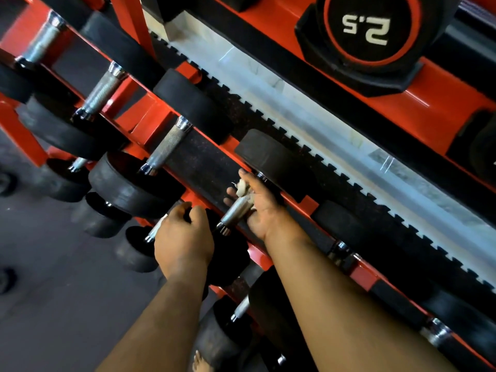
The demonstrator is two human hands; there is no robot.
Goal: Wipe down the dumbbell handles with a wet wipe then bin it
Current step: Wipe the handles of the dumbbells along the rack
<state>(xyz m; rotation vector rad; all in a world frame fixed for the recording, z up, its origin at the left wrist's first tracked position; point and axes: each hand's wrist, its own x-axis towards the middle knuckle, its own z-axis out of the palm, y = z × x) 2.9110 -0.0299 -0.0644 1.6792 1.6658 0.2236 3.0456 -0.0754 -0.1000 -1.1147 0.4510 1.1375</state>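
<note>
Black dumbbells with knurled chrome handles lie in a row on a red rack [150, 122]. My right hand [257, 205] is wrapped around the upper end of one chrome handle [236, 210], pressing a crumpled white wet wipe [243, 187] against it. My left hand [185, 237] grips the black front head [228, 248] of the same dumbbell, fingers curled over its top edge. Neighbouring handles [166, 146] [103, 92] sit bare further left along the row.
A higher red shelf carries a black 2.5 dumbbell [367, 30]. A lower tier holds more dumbbells [107, 218] above a dark rubber floor [53, 291]. A pale wall strip [308, 111] shows behind the rack. A bare foot [201, 362] is at the bottom edge.
</note>
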